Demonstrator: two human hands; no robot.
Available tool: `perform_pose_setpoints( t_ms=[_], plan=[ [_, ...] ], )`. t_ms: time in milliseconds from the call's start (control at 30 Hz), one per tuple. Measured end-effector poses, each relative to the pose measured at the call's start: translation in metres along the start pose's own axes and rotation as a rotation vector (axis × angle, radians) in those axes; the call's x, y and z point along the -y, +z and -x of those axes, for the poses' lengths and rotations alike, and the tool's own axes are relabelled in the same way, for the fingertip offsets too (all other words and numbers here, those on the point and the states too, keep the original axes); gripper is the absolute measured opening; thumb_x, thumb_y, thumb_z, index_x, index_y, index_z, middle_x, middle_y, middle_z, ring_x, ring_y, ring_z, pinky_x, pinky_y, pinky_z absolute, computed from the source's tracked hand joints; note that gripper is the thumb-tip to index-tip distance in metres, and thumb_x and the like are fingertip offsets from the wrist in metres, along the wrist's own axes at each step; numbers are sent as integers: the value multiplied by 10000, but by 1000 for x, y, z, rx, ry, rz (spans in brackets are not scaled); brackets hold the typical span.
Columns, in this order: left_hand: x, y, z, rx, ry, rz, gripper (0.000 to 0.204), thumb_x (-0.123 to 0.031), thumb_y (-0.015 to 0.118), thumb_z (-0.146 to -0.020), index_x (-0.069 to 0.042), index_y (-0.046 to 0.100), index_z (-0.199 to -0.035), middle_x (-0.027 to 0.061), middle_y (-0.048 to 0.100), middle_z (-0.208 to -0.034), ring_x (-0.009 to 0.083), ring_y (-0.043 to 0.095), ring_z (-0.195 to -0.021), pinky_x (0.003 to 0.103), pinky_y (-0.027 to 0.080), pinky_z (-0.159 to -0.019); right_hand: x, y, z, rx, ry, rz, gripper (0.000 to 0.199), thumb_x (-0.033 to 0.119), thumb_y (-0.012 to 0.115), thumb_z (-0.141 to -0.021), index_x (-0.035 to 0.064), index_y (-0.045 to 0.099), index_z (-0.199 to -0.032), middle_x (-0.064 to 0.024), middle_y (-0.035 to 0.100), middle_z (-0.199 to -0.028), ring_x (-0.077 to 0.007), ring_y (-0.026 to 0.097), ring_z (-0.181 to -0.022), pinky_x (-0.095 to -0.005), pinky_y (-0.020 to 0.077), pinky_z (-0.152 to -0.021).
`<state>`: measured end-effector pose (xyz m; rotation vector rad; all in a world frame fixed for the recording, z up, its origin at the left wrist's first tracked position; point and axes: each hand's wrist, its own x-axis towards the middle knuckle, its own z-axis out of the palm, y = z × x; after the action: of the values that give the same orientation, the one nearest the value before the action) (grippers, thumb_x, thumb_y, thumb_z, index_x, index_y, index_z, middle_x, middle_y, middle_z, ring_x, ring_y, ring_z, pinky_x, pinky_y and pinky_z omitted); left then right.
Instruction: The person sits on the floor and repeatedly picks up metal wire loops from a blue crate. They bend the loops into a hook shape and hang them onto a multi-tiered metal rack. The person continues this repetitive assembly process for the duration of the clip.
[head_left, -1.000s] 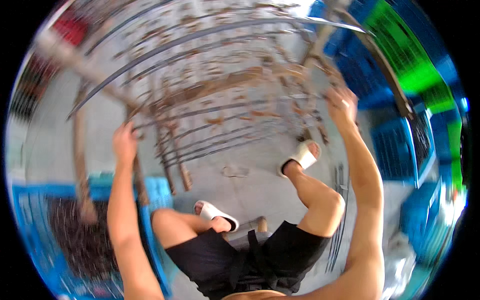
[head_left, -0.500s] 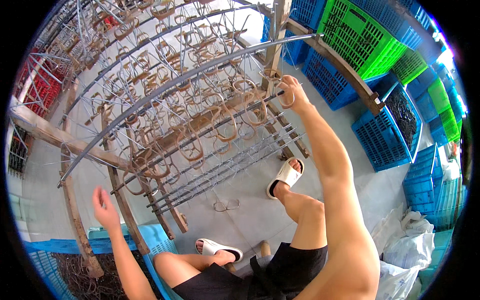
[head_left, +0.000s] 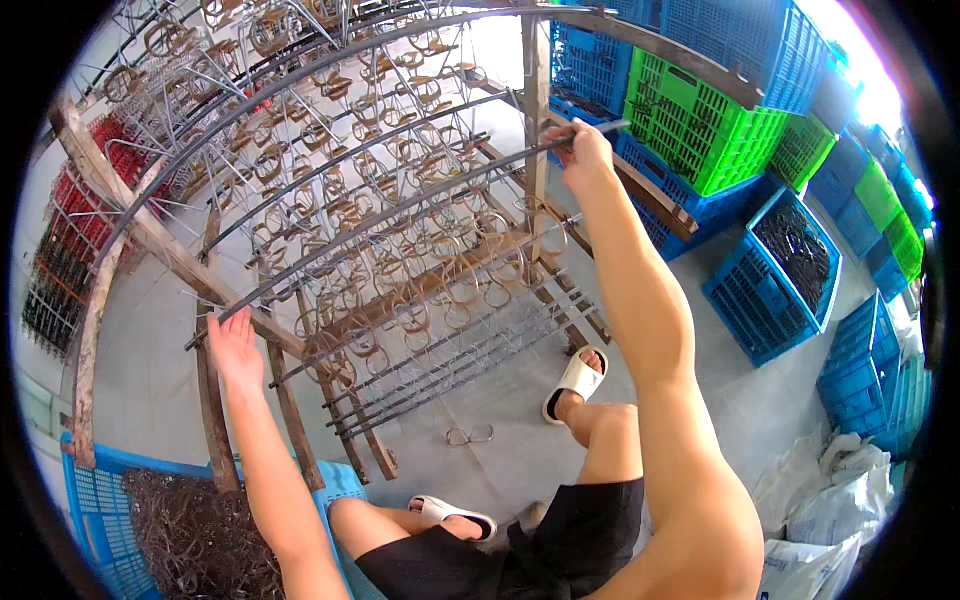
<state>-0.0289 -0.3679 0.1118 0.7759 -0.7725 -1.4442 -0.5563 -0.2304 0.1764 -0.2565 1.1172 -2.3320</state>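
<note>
A long dark metal rod (head_left: 400, 207) slants across the wooden rack, rising toward the right. My right hand (head_left: 585, 155) is closed round this rod near its far right end, with the fingers curled. At the near left end, my left hand (head_left: 238, 355) reaches up with fairly straight fingers. Its fingertips touch the rod, and whether they bear any weight cannot be made out. Below and behind hang many brown eyeglass frames (head_left: 462, 277) on thin wires, in rows. One loose eyeglass frame (head_left: 470, 435) lies on the floor below the rack.
Wooden posts (head_left: 210, 410) and a wooden arm (head_left: 655, 200) of the rack jut toward me. A blue crate of dark pieces (head_left: 95, 500) stands at my lower left. Another blue basket (head_left: 745, 295), a green crate (head_left: 700, 120) and white sacks (head_left: 840, 500) are on the right.
My left hand has come up from free air to the rod's left end. My right hand has left a hanging eyeglass frame and taken hold of the rod. The whole view has shifted.
</note>
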Motion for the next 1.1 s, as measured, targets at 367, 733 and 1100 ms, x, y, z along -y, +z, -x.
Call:
perform_pose_setpoints(
  t_ms=[367, 733, 1100],
  plan=[
    [12, 9, 253, 197, 75, 238, 256, -251, 427, -964, -48, 561, -884, 210, 561, -1188, 323, 410, -1248, 425, 230, -1110, -4, -250, 131, 12, -58, -115, 262, 211, 483, -933, 29, 532, -749, -108, 604, -749, -276, 598, -800, -408, 476, -862],
    [151, -128, 232, -51, -61, 338, 262, 77, 500, -799, -3, 481, -1048, 212, 565, -1091, 138, 590, -754, 176, 485, -578, -120, -265, 117, 54, 265, 344, 167, 193, 500, -915, 52, 577, -963, -81, 629, -877, -191, 566, -773, -316, 450, -679],
    [175, -127, 228, -502, -211, 270, 115, -171, 506, -907, -58, 494, -921, 102, 634, -919, 170, 583, -896, 264, 448, -709, -117, -268, 218, -23, -163, 1004, 401, 271, 532, -893, -7, 519, -1183, -110, 543, -1145, -215, 512, -1007, -328, 398, -893]
  ],
)
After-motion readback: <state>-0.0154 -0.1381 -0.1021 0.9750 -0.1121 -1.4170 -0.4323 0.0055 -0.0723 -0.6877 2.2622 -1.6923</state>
